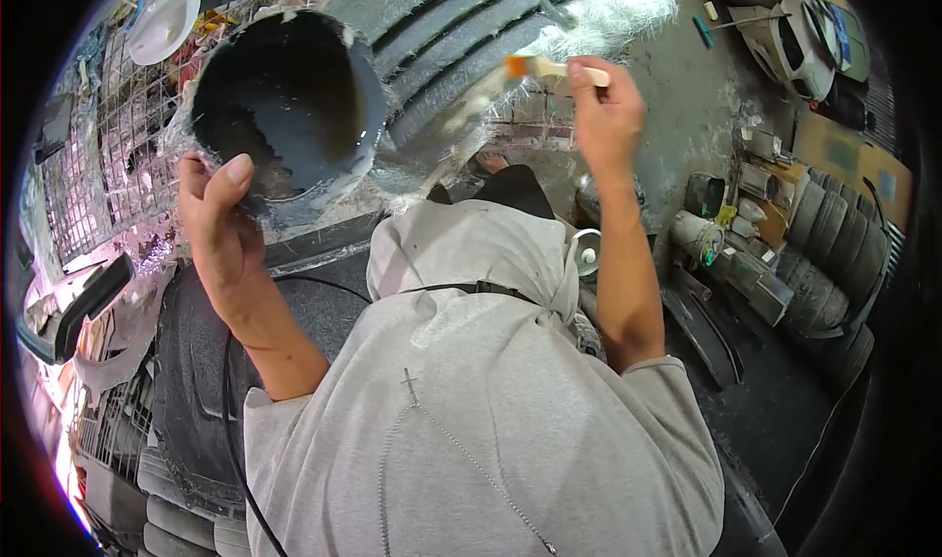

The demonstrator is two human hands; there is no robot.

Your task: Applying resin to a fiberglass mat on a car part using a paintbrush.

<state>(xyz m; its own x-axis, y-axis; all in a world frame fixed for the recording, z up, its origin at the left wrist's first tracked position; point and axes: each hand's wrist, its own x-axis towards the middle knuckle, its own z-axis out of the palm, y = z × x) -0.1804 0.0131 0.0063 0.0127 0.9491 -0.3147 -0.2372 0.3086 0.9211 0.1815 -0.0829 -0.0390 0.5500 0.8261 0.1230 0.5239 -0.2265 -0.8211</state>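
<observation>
The brush (546, 67), pale-handled with orange bristles, is pinched in the right hand's (610, 120) closed grip; its bristles are over the edge of a ribbed panel (437, 42), contact unclear. The left hand (222, 204) has its grip closed on a dark bucket's (371, 96) near rim. Farther off, shaggy white fibres (623, 12) cover the panel's corner; tyres (822, 225) stand at right.

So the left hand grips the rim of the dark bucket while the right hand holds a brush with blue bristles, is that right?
Not quite: the head view shows orange bristles on the brush in the right hand. The left hand does grip the dark bucket by its rim.
</observation>
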